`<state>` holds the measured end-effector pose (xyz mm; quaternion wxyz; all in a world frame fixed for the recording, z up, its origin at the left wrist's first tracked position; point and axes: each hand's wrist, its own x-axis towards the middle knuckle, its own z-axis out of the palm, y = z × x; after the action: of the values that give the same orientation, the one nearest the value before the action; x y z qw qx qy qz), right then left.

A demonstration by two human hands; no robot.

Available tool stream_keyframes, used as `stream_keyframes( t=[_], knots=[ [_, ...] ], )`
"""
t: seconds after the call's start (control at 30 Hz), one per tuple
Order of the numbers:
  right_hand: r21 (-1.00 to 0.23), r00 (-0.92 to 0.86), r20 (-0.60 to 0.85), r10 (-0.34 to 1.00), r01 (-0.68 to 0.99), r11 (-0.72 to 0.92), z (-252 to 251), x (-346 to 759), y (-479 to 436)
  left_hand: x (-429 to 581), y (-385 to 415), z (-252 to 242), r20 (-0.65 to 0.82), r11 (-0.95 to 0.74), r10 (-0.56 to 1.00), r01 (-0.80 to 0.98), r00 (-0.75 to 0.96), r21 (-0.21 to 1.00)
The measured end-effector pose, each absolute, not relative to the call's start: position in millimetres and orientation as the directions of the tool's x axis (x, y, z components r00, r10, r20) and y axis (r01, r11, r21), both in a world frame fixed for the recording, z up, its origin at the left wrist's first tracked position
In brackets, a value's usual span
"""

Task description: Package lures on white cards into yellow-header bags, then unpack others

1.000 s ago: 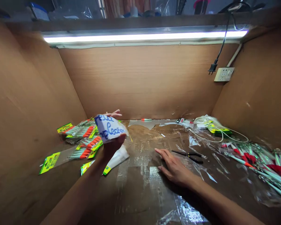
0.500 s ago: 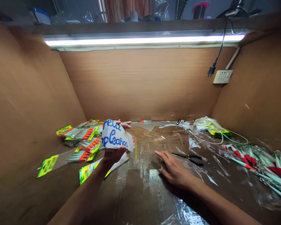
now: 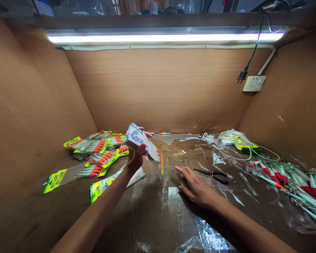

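Observation:
My left hand (image 3: 137,160) is raised over the middle-left of the table, fingers and thumb wrapped round a white box-like block with blue handwriting-style lettering (image 3: 136,136). Orange-tipped lures (image 3: 157,154) in clear wrap with a yellow label edge (image 3: 162,164) stick out beyond its lower right end; how they sit against the block is hidden. My right hand (image 3: 196,188) lies on the table with its fingers stretched out and nothing in them. Just beyond its fingertips are black-handled pliers (image 3: 213,175). Below my left hand lie flat lure bags with green-yellow headers (image 3: 96,191).
Packed lure bags (image 3: 100,158) are heaped at the left. At the right lie loose lures (image 3: 302,189) and, behind them, a white cord (image 3: 250,154). A plug (image 3: 242,75) hangs near the wall socket (image 3: 254,83). Wooden walls enclose the table.
My left hand has moved right and slightly up with the block, tilting it so its lettered face is seen more edge-on. My right hand stays put. The view has shifted slightly.

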<state>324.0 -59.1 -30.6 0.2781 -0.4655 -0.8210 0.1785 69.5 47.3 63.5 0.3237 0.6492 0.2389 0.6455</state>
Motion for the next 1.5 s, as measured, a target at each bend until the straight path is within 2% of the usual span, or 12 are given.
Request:
stream_keyframes(
  t=[0.1,0.17,0.23,0.33,0.43,0.6,0.8,0.93,1.07,1.17,1.37,1.5],
  knots=[
    [-0.563,-0.410,0.284,0.867,0.660,0.497,-30,324,-61,71,41,59,0.599,-0.514,0.794,-0.410,0.104,0.753],
    [-0.586,-0.405,0.285,0.869,0.644,0.492,-31,324,-61,72,36,51,0.506,-0.333,0.845,-0.567,0.176,0.754],
    [-0.643,-0.376,0.294,0.879,0.602,0.473,-32,323,-58,72,32,40,0.414,-0.179,0.875,-0.628,0.250,0.757],
    [-0.798,-0.313,0.259,0.914,0.463,0.385,-28,318,-43,72,29,23,0.305,0.017,0.872,-0.647,0.382,0.762],
    [-0.910,-0.282,0.189,0.940,0.310,0.276,-13,303,-18,73,30,10,0.263,0.145,0.825,-0.637,0.501,0.757],
    [-0.972,-0.389,0.068,0.919,0.183,0.149,18,269,27,68,35,-5,0.271,0.183,0.772,-0.609,0.575,0.772],
    [-0.999,-0.481,0.037,0.876,0.010,0.048,18,248,52,55,41,-19,0.145,0.278,0.797,-0.569,0.586,0.774],
    [-0.984,-0.483,0.017,0.876,-0.162,-0.071,10,245,54,56,40,-20,0.148,0.322,0.810,-0.641,0.568,0.697],
    [-0.960,-0.414,0.057,0.908,-0.274,-0.065,5,247,51,60,38,-17,0.157,0.420,0.766,-0.671,0.623,0.610],
    [-0.960,-0.393,0.083,0.916,-0.277,-0.032,4,249,50,63,36,-15,0.166,0.438,0.747,-0.664,0.644,0.606],
    [-0.982,-0.379,0.176,0.909,-0.131,0.135,23,257,60,67,33,-14,0.129,0.427,0.734,-0.601,0.667,0.676],
    [-0.973,-0.342,0.177,0.923,-0.200,0.113,45,257,69,69,30,-17,0.147,0.427,0.715,-0.594,0.683,0.682]
  ],
)
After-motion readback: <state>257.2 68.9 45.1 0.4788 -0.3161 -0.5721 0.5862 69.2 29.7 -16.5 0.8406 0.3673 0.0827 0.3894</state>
